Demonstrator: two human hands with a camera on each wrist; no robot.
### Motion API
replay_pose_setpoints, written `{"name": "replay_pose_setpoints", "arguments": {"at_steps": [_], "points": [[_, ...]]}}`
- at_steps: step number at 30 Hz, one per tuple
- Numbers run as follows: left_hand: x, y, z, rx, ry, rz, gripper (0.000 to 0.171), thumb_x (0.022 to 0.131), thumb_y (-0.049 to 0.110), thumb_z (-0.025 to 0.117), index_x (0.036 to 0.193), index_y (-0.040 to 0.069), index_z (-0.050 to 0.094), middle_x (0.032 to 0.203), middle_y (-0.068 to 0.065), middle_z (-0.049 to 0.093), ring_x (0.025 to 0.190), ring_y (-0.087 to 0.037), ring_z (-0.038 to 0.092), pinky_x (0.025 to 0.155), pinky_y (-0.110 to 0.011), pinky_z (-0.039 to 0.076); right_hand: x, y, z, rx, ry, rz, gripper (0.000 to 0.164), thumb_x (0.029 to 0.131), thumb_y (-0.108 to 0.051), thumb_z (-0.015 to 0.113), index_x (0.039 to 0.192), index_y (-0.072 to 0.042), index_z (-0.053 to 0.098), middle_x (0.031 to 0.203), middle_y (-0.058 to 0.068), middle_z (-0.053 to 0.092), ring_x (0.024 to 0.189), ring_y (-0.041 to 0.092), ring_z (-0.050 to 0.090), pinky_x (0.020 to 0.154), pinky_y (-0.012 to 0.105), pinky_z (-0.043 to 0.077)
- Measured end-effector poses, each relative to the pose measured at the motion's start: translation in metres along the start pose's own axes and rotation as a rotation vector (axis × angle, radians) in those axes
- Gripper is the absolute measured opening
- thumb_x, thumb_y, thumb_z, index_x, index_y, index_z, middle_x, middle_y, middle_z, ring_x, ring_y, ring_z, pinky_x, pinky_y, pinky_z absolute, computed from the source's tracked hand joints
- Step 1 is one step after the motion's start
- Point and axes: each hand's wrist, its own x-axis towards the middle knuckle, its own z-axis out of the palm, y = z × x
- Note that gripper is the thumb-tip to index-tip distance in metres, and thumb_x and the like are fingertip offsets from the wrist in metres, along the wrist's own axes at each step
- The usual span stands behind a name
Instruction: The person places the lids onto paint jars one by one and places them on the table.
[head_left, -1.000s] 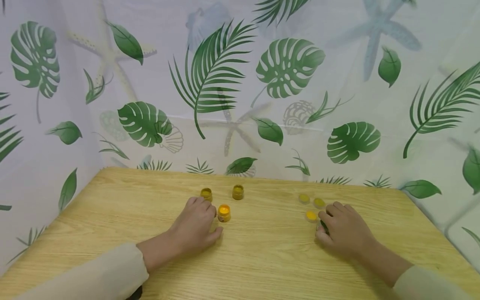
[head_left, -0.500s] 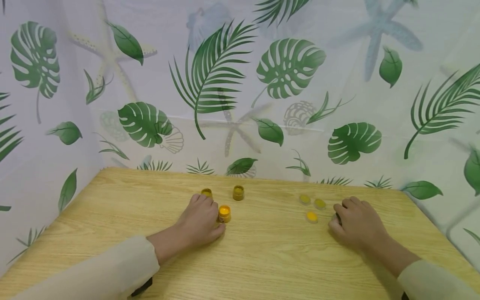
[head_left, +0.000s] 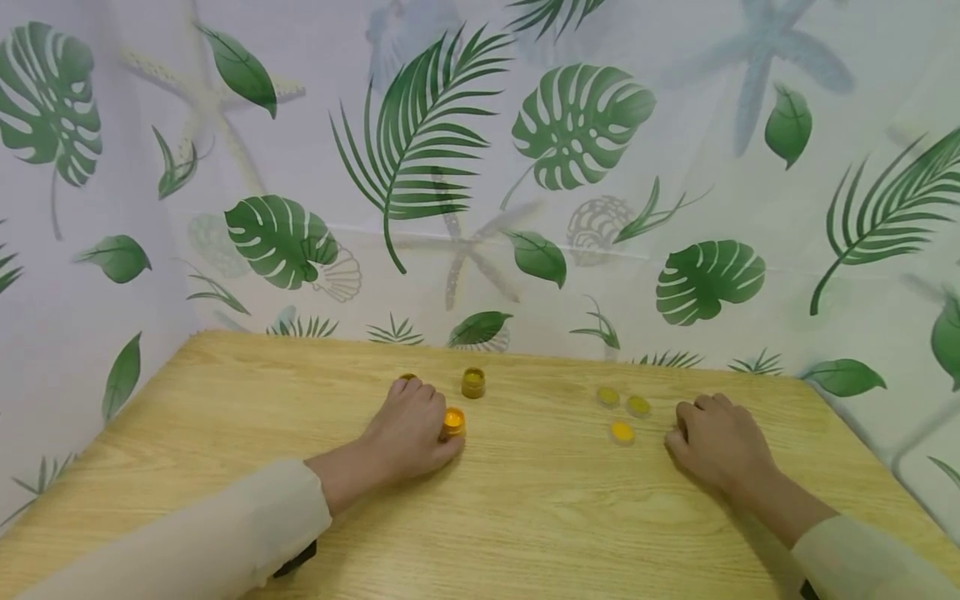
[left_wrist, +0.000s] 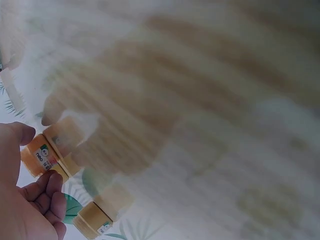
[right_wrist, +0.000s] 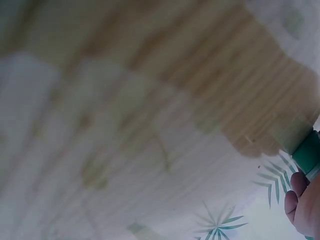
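Note:
In the head view my left hand (head_left: 407,429) grips a small open jar of orange paint (head_left: 453,419), its near side covered by the hand. The left wrist view shows thumb and fingers on either side of this labelled orange jar (left_wrist: 40,156). Just beyond the knuckles, the rim of an ochre jar (head_left: 408,377) peeks out. Another open ochre jar (head_left: 473,382) stands behind the orange one. On the right side of the table, my right hand (head_left: 723,442) holds a small green jar (right_wrist: 307,151), visible at the edge of the right wrist view and hidden in the head view.
Three round lids lie between the hands, nearer the right: an olive lid (head_left: 608,396), a second olive lid (head_left: 638,406) and a yellow lid (head_left: 622,432). The wooden table (head_left: 540,517) ends at a leaf-printed cloth (head_left: 465,167) behind and at the left.
My left hand has moved right onto the orange jar, which has shifted slightly right. My right hand has drawn right, away from the lids, with the green jar.

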Motion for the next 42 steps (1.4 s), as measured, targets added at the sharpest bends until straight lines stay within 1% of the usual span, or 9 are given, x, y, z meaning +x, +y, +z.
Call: {"name": "replay_pose_setpoints", "arguments": {"at_steps": [4, 9, 14, 19, 24, 30, 33, 37, 42], "points": [[0.002, 0.003, -0.002, -0.012, -0.007, 0.009, 0.035, 0.087, 0.038, 0.064, 0.066, 0.016, 0.047, 0.069, 0.002, 0.048, 0.073, -0.020, 0.045, 0.090, -0.046, 0.039, 0.000, -0.004, -0.004, -0.008, 0.017, 0.021, 0.019, 0.091, -0.024, 0.052, 0.077, -0.012, 0.058, 0.077, 0.006, 0.057, 0.074, 0.027, 0.051, 0.065, 0.047, 0.043], [-0.002, 0.005, -0.003, -0.041, -0.044, -0.006, 0.034, 0.087, 0.039, 0.063, 0.066, 0.017, 0.047, 0.069, 0.003, 0.048, 0.073, -0.019, 0.043, 0.087, -0.045, 0.038, 0.003, -0.023, -0.009, 0.034, 0.027, 0.054, 0.023, 0.092, -0.028, 0.049, 0.092, -0.010, 0.064, 0.090, 0.009, 0.063, 0.087, 0.032, 0.053, 0.073, 0.050, 0.040], [-0.003, 0.007, -0.003, -0.070, -0.064, -0.006, 0.035, 0.087, 0.041, 0.064, 0.068, 0.016, 0.049, 0.071, 0.002, 0.049, 0.075, -0.020, 0.044, 0.090, -0.046, 0.036, 0.005, -0.045, -0.010, 0.097, -0.002, 0.068, 0.024, 0.092, -0.033, 0.051, 0.091, -0.013, 0.063, 0.093, 0.006, 0.065, 0.091, 0.029, 0.052, 0.075, 0.048, 0.037], [-0.002, 0.009, -0.004, -0.065, -0.072, 0.002, 0.035, 0.087, 0.043, 0.064, 0.072, 0.014, 0.052, 0.072, 0.002, 0.050, 0.074, -0.020, 0.043, 0.090, -0.045, 0.036, 0.008, -0.066, -0.012, 0.109, -0.047, 0.061, 0.032, 0.093, -0.044, 0.053, 0.087, -0.014, 0.061, 0.087, 0.003, 0.061, 0.090, 0.027, 0.053, 0.075, 0.047, 0.036], [0.001, 0.010, -0.007, -0.070, -0.075, -0.003, 0.036, 0.087, 0.044, 0.063, 0.072, 0.014, 0.052, 0.073, 0.001, 0.050, 0.074, -0.020, 0.042, 0.088, -0.043, 0.036, 0.009, -0.080, -0.015, 0.098, -0.043, 0.023, 0.029, 0.091, -0.041, 0.054, 0.090, -0.013, 0.061, 0.091, 0.004, 0.061, 0.091, 0.028, 0.054, 0.077, 0.049, 0.037], [0.002, 0.009, -0.009, -0.111, -0.089, -0.016, 0.035, 0.087, 0.043, 0.065, 0.071, 0.015, 0.051, 0.072, 0.001, 0.051, 0.075, -0.019, 0.044, 0.088, -0.043, 0.035, 0.006, -0.078, -0.016, 0.102, -0.053, 0.016, 0.025, 0.085, -0.039, 0.055, 0.091, -0.015, 0.059, 0.087, -0.001, 0.056, 0.084, 0.022, 0.048, 0.077, 0.048, 0.034], [0.001, 0.008, -0.008, -0.121, -0.095, -0.025, 0.033, 0.086, 0.042, 0.065, 0.072, 0.014, 0.053, 0.072, 0.002, 0.051, 0.075, -0.020, 0.044, 0.088, -0.043, 0.034, 0.006, -0.073, -0.014, 0.113, -0.044, 0.003, 0.025, 0.082, -0.038, 0.057, 0.091, -0.015, 0.061, 0.086, -0.003, 0.057, 0.083, 0.020, 0.046, 0.081, 0.050, 0.034], [-0.001, 0.006, -0.005, -0.130, -0.095, -0.022, 0.032, 0.084, 0.041, 0.065, 0.076, 0.012, 0.057, 0.074, 0.001, 0.053, 0.076, -0.020, 0.045, 0.089, -0.043, 0.035, 0.009, -0.069, -0.010, 0.120, -0.034, -0.034, 0.027, 0.081, -0.037, 0.059, 0.094, -0.014, 0.063, 0.089, -0.003, 0.060, 0.085, 0.020, 0.047, 0.085, 0.052, 0.035], [-0.003, 0.007, -0.002, -0.164, -0.079, -0.017, 0.029, 0.081, 0.038, 0.066, 0.079, 0.010, 0.060, 0.075, 0.001, 0.054, 0.076, -0.020, 0.045, 0.091, -0.045, 0.036, 0.009, -0.070, -0.008, 0.129, -0.039, -0.058, 0.028, 0.081, -0.036, 0.062, 0.095, -0.012, 0.063, 0.090, -0.003, 0.061, 0.085, 0.019, 0.047, 0.082, 0.048, 0.035]]}}
